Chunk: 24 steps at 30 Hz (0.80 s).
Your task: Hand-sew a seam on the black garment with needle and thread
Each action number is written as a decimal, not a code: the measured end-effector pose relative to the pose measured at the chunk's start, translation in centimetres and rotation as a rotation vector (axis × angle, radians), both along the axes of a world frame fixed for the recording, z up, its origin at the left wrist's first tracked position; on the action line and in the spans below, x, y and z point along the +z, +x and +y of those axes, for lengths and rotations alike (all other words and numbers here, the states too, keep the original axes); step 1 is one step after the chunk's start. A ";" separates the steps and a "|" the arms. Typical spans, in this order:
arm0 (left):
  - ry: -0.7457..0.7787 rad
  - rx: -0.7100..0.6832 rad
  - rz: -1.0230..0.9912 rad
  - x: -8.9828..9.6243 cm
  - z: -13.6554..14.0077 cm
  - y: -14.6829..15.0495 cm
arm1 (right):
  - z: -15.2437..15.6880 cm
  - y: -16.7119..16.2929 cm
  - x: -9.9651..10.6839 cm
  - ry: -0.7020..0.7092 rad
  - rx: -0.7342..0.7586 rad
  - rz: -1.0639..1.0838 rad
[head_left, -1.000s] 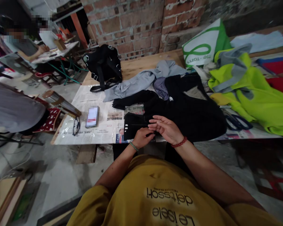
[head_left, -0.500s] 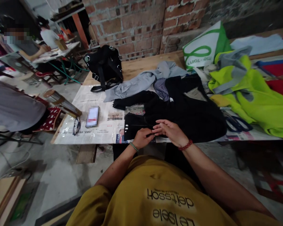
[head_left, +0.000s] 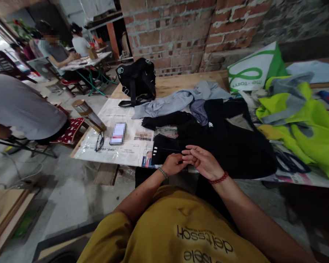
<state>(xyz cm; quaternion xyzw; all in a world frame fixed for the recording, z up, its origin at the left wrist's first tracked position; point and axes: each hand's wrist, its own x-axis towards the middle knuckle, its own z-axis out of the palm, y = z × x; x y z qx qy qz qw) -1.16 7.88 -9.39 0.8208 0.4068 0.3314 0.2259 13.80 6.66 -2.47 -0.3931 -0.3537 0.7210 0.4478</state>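
We bring our two hands together at the bench's [head_left: 177, 77] near edge, beside the black garment [head_left: 241, 149], which spreads from eleven to three o'clock of them. Our left hand [head_left: 173, 164] curls its fingers inward; our right hand [head_left: 204, 162] half-bends its own close by. We cannot tell whether either grasps anything. From our hands, we see the phone [head_left: 117, 133] at ten o'clock, the black bag [head_left: 142, 78] at eleven and the scissors [head_left: 290, 160] at three.
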 end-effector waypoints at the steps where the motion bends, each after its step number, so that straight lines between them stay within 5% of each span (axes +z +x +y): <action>1: -0.009 -0.006 -0.004 0.0 0.0 0.0 | -0.1 -0.2 0.0 -0.009 0.018 -0.007; 14: -0.009 0.002 0.058 -0.6 0.2 0.0 | 0.5 -1.1 -0.4 0.031 0.094 0.152; 24: 0.038 0.026 0.038 -1.1 0.2 -0.1 | -1.2 -0.9 -2.0 0.004 0.003 0.212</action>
